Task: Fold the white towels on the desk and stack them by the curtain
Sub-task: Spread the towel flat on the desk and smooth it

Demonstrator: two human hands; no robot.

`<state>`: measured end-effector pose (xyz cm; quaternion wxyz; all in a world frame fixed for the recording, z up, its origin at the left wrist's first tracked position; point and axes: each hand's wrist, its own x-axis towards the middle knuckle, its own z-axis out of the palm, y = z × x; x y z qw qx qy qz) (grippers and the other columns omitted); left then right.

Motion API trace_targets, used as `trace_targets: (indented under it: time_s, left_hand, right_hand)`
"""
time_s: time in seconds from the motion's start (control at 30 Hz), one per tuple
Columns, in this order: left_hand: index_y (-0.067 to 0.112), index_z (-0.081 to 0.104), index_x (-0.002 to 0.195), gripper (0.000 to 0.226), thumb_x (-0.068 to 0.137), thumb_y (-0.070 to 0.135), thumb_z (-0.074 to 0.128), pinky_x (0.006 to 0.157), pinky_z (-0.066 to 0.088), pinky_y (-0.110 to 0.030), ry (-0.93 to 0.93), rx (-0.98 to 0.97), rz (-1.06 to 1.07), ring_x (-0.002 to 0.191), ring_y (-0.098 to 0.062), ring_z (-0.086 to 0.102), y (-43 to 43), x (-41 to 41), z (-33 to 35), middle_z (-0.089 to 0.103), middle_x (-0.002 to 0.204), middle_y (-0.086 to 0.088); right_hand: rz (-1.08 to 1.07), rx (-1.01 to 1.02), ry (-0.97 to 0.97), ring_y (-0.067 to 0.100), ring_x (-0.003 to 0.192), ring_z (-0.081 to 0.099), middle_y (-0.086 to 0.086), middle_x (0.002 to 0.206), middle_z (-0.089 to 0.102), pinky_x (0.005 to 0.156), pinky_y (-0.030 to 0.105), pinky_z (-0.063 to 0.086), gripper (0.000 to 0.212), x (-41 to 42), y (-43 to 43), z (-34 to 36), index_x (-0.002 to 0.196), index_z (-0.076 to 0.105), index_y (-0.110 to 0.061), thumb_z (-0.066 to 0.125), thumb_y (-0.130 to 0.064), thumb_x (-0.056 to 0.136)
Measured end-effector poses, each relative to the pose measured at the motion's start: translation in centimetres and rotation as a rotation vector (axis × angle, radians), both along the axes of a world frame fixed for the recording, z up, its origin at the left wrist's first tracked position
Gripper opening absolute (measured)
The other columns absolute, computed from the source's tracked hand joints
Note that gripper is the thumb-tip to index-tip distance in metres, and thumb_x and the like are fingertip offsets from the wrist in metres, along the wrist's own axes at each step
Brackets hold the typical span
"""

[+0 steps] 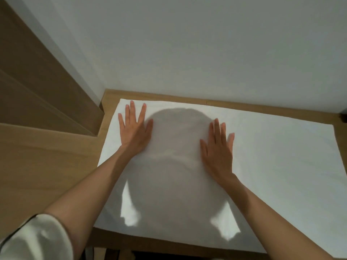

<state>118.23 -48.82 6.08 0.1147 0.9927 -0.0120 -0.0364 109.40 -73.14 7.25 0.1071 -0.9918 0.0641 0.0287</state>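
Observation:
A white towel (272, 166) lies spread flat over most of the wooden desk (244, 106). My left hand (134, 128) lies palm down with straight, spread fingers on the towel's far left part. My right hand (217, 147) presses flat on the towel near its middle, fingers straight. Neither hand grips the cloth. A rounded shadow falls on the towel between and below my hands.
A white wall (206, 44) rises behind the desk. A brown wooden panel (28, 81) stands at the left, with a lighter wood surface (37, 166) below it. The desk's front edge (150, 244) runs along the bottom. A white sleeve (33, 239) shows at bottom left.

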Motion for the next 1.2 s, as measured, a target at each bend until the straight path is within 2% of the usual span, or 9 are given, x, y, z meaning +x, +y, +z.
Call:
trace_targets:
  time_s: [0.23, 0.4, 0.5, 0.63, 0.77, 0.83, 0.97, 1.1, 1.2]
  left_hand:
    - [0.034, 0.023, 0.149, 0.057, 0.096, 0.051, 0.034, 0.118, -0.005, -0.039, -0.06, -0.052, 0.109, 0.147, -0.031, -0.003, 0.8, 0.7, -0.3, 0.001, 0.159, -0.018]
    - [0.037, 0.02, 0.149, 0.059, 0.095, 0.052, 0.036, 0.117, -0.009, -0.041, -0.018, -0.074, 0.112, 0.146, -0.031, -0.008, 0.6, 0.8, 0.0, -0.005, 0.158, -0.019]
    - [0.034, 0.019, 0.15, 0.058, 0.097, 0.043, 0.041, 0.117, -0.007, -0.041, 0.047, -0.15, 0.093, 0.146, -0.031, -0.009, 1.2, 0.9, 1.1, -0.007, 0.158, -0.019]
    - [0.015, 0.037, 0.145, 0.051, 0.096, 0.019, 0.047, 0.119, 0.012, -0.04, -0.063, -0.298, 0.106, 0.145, -0.03, 0.016, 2.8, -1.1, 3.2, 0.022, 0.156, -0.015]
    - [0.007, 0.054, 0.132, 0.042, 0.09, 0.012, 0.056, 0.103, 0.034, -0.039, -0.183, -0.348, 0.218, 0.118, -0.034, 0.049, 4.6, -4.8, 4.6, 0.055, 0.127, -0.018]
    - [0.011, 0.056, 0.13, 0.04, 0.09, 0.014, 0.057, 0.099, 0.033, -0.039, -0.157, -0.364, 0.316, 0.111, -0.033, 0.05, 5.4, -6.6, 4.9, 0.057, 0.118, -0.016]
    - [0.015, 0.056, 0.128, 0.036, 0.094, 0.025, 0.054, 0.096, 0.029, -0.033, -0.118, -0.323, 0.462, 0.108, -0.026, 0.049, 7.7, -10.2, 5.0, 0.058, 0.116, -0.011]
    - [0.017, 0.051, 0.128, 0.04, 0.094, 0.038, 0.052, 0.096, 0.037, -0.037, 0.02, -0.356, 0.521, 0.109, -0.023, 0.049, 10.2, -13.7, 4.7, 0.055, 0.118, -0.008]
    - [0.019, 0.052, 0.118, 0.043, 0.089, 0.05, 0.055, 0.093, 0.042, -0.04, 0.111, -0.388, 0.565, 0.103, -0.021, 0.05, 11.3, -15.7, 4.5, 0.056, 0.11, -0.004]
  right_hand:
    - [0.03, -0.019, 0.075, 0.023, 0.148, -0.009, 0.001, 0.161, -0.004, 0.118, 0.042, -0.011, 0.06, 1.1, 0.5, -0.6, 0.153, 0.0, -0.026, 0.024, -0.043, 0.101]
    - [0.029, 0.046, 0.077, 0.024, 0.148, -0.009, 0.001, 0.161, 0.0, 0.117, 0.044, -0.012, 0.058, 1.4, 0.7, -0.4, 0.153, 0.009, -0.025, 0.027, -0.042, 0.101]
    - [0.044, 0.084, 0.033, 0.028, 0.148, 0.001, 0.007, 0.16, 0.013, 0.117, 0.049, -0.007, 0.053, 1.7, 1.3, 0.4, 0.151, 0.024, -0.019, 0.035, -0.035, 0.101]
    - [0.162, 0.136, -0.086, 0.029, 0.142, 0.024, 0.009, 0.152, 0.032, 0.118, 0.048, 0.007, 0.044, 3.9, 4.3, 2.3, 0.142, 0.041, -0.014, 0.043, -0.023, 0.099]
    - [0.315, 0.219, -0.201, 0.026, 0.125, 0.048, 0.005, 0.13, 0.058, 0.116, 0.044, 0.018, 0.032, 7.2, 9.9, 4.0, 0.126, 0.058, -0.014, 0.047, -0.016, 0.096]
    - [0.431, 0.221, -0.213, 0.024, 0.118, 0.052, 0.002, 0.122, 0.062, 0.112, 0.04, 0.024, 0.03, 8.8, 12.5, 4.2, 0.122, 0.061, -0.017, 0.046, -0.015, 0.097]
    - [0.633, 0.212, -0.15, 0.026, 0.113, 0.051, 0.005, 0.119, 0.062, 0.091, 0.037, 0.038, 0.033, 11.4, 16.6, 4.0, 0.127, 0.057, -0.021, 0.044, -0.016, 0.098]
    - [0.746, 0.039, -0.099, 0.03, 0.108, 0.054, 0.011, 0.115, 0.062, 0.088, 0.039, 0.042, 0.036, 13.5, 19.4, 3.1, 0.132, 0.052, -0.026, 0.04, -0.018, 0.099]
    - [0.79, -0.046, -0.032, 0.032, 0.109, 0.053, 0.014, 0.117, 0.059, 0.09, 0.04, 0.041, 0.039, 14.4, 20.2, 2.6, 0.133, 0.049, -0.026, 0.036, -0.012, 0.098]
